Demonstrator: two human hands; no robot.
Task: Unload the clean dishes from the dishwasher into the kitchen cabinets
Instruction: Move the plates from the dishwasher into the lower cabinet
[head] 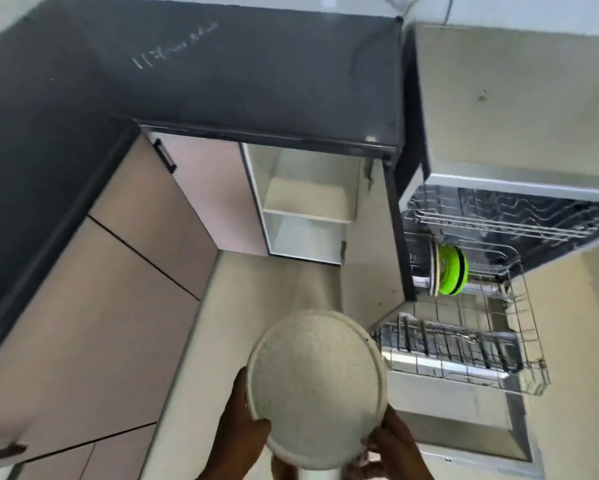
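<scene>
I hold a round speckled off-white plate (317, 388) low in the middle of the view, over the floor. My left hand (240, 429) grips its left rim with the thumb curled over the edge. My right hand (393, 445) grips its lower right rim. To the right the dishwasher (498, 116) stands open with its lower wire rack (464, 344) pulled out. In that rack a green plate (452, 270) stands on edge next to a pale plate (433, 268). Ahead, an open cabinet (308, 209) shows a white shelf.
A dark countertop (221, 74) runs along the back and the left side. Beige cabinet doors (118, 289) with dark handles line the left. The dishwasher's open door (464, 417) lies low at the right, close to the plate. Pale floor (256, 299) lies between me and the cabinet.
</scene>
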